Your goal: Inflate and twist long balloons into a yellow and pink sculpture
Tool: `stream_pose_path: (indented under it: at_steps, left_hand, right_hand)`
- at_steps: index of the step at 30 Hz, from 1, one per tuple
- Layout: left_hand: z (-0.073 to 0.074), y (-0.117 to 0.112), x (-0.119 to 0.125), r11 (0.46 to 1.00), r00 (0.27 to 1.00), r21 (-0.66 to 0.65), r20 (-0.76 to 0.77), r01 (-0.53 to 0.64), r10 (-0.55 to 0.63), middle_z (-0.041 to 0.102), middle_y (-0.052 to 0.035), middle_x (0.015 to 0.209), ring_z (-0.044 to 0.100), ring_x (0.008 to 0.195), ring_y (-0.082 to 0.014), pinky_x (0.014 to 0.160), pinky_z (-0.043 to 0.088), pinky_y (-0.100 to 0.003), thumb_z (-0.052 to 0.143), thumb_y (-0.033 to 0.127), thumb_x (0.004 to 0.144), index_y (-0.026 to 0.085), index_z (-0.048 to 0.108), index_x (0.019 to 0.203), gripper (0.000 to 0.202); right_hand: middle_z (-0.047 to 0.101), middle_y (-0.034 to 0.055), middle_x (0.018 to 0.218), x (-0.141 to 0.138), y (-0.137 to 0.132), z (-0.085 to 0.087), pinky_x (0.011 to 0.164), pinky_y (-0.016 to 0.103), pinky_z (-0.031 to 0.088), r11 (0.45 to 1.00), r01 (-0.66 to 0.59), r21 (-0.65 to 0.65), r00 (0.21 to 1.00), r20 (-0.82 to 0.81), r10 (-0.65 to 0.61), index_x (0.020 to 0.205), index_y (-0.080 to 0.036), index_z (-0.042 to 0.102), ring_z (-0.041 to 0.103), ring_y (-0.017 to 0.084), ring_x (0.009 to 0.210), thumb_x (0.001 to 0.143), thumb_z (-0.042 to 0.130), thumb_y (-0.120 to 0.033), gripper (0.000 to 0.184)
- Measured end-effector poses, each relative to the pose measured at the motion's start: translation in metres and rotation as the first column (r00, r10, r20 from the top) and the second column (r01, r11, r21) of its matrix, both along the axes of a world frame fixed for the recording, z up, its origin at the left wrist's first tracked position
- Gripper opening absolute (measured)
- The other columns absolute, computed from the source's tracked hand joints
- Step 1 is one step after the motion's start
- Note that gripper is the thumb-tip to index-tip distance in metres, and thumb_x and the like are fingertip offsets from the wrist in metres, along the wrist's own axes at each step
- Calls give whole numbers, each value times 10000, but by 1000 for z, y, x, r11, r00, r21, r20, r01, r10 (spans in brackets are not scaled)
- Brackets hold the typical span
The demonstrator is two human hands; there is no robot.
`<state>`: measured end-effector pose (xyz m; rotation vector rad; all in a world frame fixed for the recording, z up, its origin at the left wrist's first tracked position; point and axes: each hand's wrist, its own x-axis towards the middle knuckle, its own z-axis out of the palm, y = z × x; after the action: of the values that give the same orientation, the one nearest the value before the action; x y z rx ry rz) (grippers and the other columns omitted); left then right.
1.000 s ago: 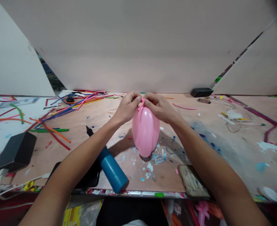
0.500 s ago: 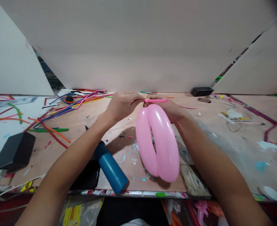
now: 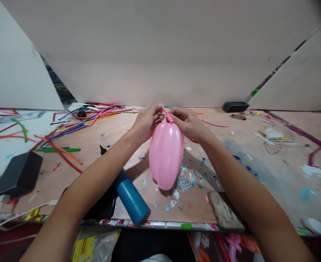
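Note:
A pink modelling balloon (image 3: 165, 156), blown up and bent into lobes pressed side by side, hangs over the middle of the table from its top end. An uninflated pink tail (image 3: 169, 118) slants up from that end. My left hand (image 3: 148, 120) has its fingers closed on the upper part of the tail, at the left. From the right, my right hand (image 3: 187, 122) pinches near the tail's base, where it meets the lobes. Fingers partly cover the twist at the top.
A blue hand pump (image 3: 131, 198) lies left of the balloon, partly under my left forearm. Loose uninflated balloons (image 3: 95, 118) are strewn at the left. A phone (image 3: 224, 211) lies at the front right, a black box (image 3: 18, 174) at far left, and a white panel (image 3: 155, 54) stands behind.
The balloon has turned and shifted left, so its lobes now overlap with no gap showing. Its tail has swung from level to slanting up left. My right hand has come round to the front.

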<state>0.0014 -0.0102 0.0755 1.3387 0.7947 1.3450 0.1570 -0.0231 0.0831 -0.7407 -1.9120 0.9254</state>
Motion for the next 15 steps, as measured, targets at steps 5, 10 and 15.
stream_pose_path:
  at_steps: [5, 10, 15]
  left_hand:
    - [2, 0, -14, 929, 959, 339, -278, 150, -53, 657, -29, 863, 560, 615, -71, 538, 433, -194, 626, 262, 803, 177, 625, 958, 177]
    - [10, -7, -32, 718, 830, 679, -482, 152, 280, 721, -56, 860, 594, 658, -101, 590, 439, -224, 608, 241, 836, 182, 728, 907, 151]
    - [7, -3, -28, 745, 783, 666, -442, -41, 439, 703, -37, 770, 587, 637, -115, 602, 445, -244, 598, 257, 844, 167, 694, 825, 133]
  right_hand:
    - [543, -2, 701, 10, 2, 5, 587, 250, 330, 999, -37, -9, 996, 80, 37, 729, -170, 584, 460, 109, 632, 867, 587, -505, 362]
    - [465, -22, 666, 11, -1, 9, 564, 252, 299, 998, -53, -27, 989, 137, 57, 703, -177, 539, 404, 98, 594, 875, 581, -462, 335]
    - [484, -11, 709, 5, -2, 6, 577, 253, 300, 999, -31, 35, 990, 135, 26, 725, -172, 549, 417, 105, 630, 877, 579, -457, 324]
